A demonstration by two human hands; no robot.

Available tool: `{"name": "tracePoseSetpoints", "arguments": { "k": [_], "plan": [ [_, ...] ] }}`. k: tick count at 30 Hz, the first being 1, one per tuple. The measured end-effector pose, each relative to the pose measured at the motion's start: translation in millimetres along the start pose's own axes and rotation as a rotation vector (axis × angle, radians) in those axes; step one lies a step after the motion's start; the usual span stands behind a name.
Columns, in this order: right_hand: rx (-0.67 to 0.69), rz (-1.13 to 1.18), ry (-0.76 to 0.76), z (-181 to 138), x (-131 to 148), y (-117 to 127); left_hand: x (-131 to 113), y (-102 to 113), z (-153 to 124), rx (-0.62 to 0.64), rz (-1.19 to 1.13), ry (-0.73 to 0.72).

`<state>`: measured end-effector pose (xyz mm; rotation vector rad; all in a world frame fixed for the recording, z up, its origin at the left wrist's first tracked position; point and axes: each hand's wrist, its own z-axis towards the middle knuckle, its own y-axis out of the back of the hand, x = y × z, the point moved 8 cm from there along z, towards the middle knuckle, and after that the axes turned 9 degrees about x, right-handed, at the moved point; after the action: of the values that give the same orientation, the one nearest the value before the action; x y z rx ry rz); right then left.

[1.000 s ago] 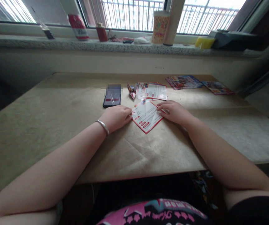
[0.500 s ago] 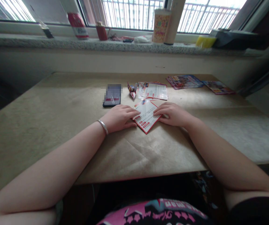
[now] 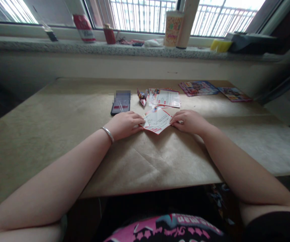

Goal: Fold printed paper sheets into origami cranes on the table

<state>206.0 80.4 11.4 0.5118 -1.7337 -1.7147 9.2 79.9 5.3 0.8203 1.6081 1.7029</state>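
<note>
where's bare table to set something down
Bare: the wide stretch of table left of the phone, and the near edge between the forearms. Crowded: the folded leaflet between left hand and right hand, up to the far leaflets.

Sheet drawn in, hands eased apart

The printed sheet (image 3: 157,121) between the hands looks shorter than it did: its pointed corner at 6 o'clock, which reached well down the table (image 3: 59,134) a second ago, now sits closer to 12 o'clock, and its near edges look raised; whether it is lifted or folded cannot be told. Half a second ago the fingers lay over the sheet; now the left hand (image 3: 124,124) has backed toward 9 o'clock and the right hand (image 3: 189,121) toward 3 o'clock, each pinching a side corner.
</note>
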Motion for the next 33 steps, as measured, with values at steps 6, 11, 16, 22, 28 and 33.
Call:
{"name": "tracePoseSetpoints", "arguments": {
  "k": [6, 11, 16, 22, 28, 33],
  "plan": [
    [0.01, -0.035, -0.08, 0.5, -3.8, -0.7, -0.2, 0.9, 0.2, 0.01, 0.055, 0.047],
    [0.003, -0.064, -0.189, 0.4, -10.0, -1.5, 2.8, 1.9, 2.9, -0.013, 0.084, 0.07],
    [-0.003, 0.016, -0.261, 2.2, -13.3, -3.1, 15.3, 0.4, 6.8, -0.066, 0.012, 0.171],
    [-0.072, 0.244, -0.413, 2.7, -22.0, -7.9, 22.1, -0.1, 6.2, -0.08, -0.137, 0.295],
    [-0.062, 0.237, -0.499, 4.5, -27.8, -15.8, 24.3, -4.7, 8.8, -0.076, -0.235, 0.453],
    [-0.058, 0.232, -0.572, 2.1, -36.3, -17.5, 21.2, -5.7, 10.7, -0.016, -0.176, 0.467]
  ]
}}
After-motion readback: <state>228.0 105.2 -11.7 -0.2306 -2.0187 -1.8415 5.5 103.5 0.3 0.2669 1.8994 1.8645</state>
